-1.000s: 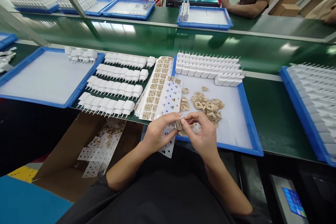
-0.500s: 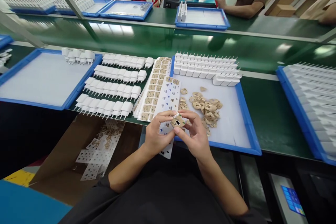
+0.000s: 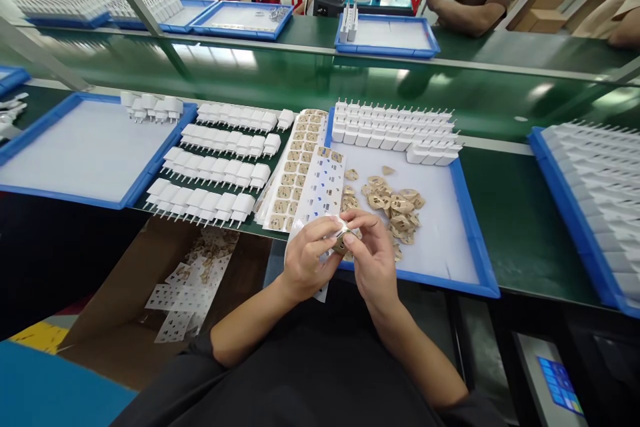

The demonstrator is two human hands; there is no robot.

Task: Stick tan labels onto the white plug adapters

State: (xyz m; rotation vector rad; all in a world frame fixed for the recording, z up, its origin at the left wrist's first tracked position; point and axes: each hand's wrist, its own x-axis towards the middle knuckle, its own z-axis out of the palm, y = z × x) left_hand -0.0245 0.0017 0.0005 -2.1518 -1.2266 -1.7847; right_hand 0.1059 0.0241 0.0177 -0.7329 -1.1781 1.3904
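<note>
Both hands meeting just above the near rim of the blue tray [image 3: 477,240]. Left hand [image 3: 307,257] closed around a small white charger plug [image 3: 341,238], right hand [image 3: 373,257] pinching at its face with thumb and forefinger, apparently pressing on a tan sticker. Plug held in the air between the fingertips, clear of the counter [image 3: 505,213]. Probably light, rigid, smooth-sided plastic; best gripped across the flat sides, away from the prongs. Sticker likely thin, floppy, tacky; best taken by an edge. Loose tan stickers [image 3: 395,203] heaped in the tray, sticker sheets [image 3: 300,177] to the left, rows of white plugs [image 3: 395,130] at the tray's far edge.
</note>
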